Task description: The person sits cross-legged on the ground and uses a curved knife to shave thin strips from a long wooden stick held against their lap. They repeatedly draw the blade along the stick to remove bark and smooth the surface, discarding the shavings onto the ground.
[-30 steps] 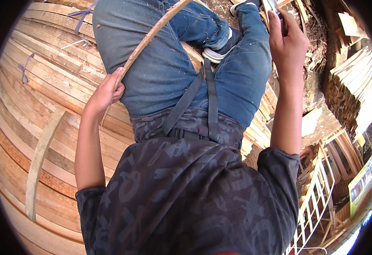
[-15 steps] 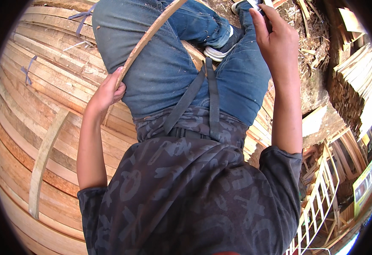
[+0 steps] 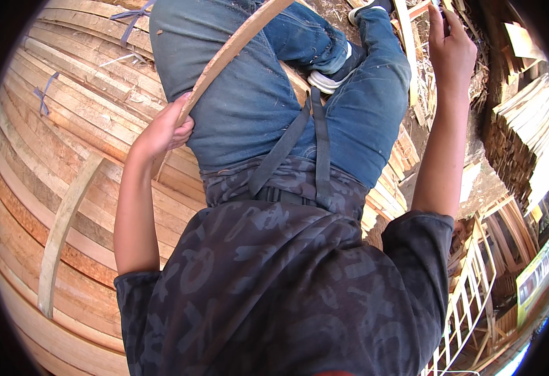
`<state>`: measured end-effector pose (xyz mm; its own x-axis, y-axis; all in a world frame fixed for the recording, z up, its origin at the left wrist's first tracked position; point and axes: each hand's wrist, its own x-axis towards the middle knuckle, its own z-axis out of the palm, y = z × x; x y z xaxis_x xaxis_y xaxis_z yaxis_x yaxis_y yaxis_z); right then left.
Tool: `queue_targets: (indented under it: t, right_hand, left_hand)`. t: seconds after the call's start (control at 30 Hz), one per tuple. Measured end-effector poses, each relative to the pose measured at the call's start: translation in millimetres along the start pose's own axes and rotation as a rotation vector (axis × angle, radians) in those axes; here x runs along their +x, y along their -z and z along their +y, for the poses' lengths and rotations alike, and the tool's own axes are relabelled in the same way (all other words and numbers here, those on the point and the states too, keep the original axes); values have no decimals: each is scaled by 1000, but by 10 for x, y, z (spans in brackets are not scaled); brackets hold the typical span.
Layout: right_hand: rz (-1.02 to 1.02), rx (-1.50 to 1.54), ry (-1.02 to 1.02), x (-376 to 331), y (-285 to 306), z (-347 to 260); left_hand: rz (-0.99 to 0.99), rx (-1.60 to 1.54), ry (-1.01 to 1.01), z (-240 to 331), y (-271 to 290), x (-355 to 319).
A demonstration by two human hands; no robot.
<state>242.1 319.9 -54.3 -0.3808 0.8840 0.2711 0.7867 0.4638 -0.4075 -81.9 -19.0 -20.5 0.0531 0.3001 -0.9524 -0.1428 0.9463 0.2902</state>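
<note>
My left hand (image 3: 173, 126) is closed around a long, thin wooden strip (image 3: 237, 45). The strip slants up and to the right across my left thigh and leaves the picture at the top. A short part of it shows below my fist. Near the upper right, my right hand (image 3: 455, 50) is raised, with its thumb and fingers curled toward each other. A small pale bit shows at its fingertips, cut off by the upper edge, so what it holds cannot be made out.
Stacked wooden planks (image 3: 67, 219) spread along my left, with a curved batten (image 3: 67, 232) lying across them. Blue ties (image 3: 45, 94) hold some boards. At the right stand a pile of thin slats (image 3: 531, 125) and a pale wooden lattice frame (image 3: 472, 297).
My right hand has moved right, away from my lower leg and the wooden strip. The strip and my left hand have shifted slightly right in the picture, still together.
</note>
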Motion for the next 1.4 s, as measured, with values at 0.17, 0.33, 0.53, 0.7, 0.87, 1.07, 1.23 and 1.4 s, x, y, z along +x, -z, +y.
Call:
queue_targets:
  t: [0.17, 0.33, 0.53, 0.7, 0.87, 1.07, 1.23, 1.4]
  right_hand:
    - [-143, 29, -103, -236, 228, -487]
    - [-176, 136, 33, -501, 252, -817]
    - [-237, 384, 101, -706, 79, -1124]
    - [-296, 373, 112, -618, 132, -1165]
    - [-279, 228, 193, -527, 112, -1089]
    - [-323, 305, 173, -368, 164, -1074]
    - [-302, 263, 214, -282, 147, -1066]
    - [-252, 201, 224, -214, 150, -1034]
  left_hand:
    - [-9, -8, -31, -98, 25, 15]
    - [-16, -1, -11, -108, 35, 41]
    - [-93, -8, 6, -76, 90, 64]
    - [-118, -24, 5, -69, 75, 71]
    - [-71, 3, 35, -38, 59, 38]
    - [-63, -23, 32, 15, 28, 18]
    - [-74, -16, 33, 32, 17, 19]
    - [-95, -45, 29, 46, 15, 19]
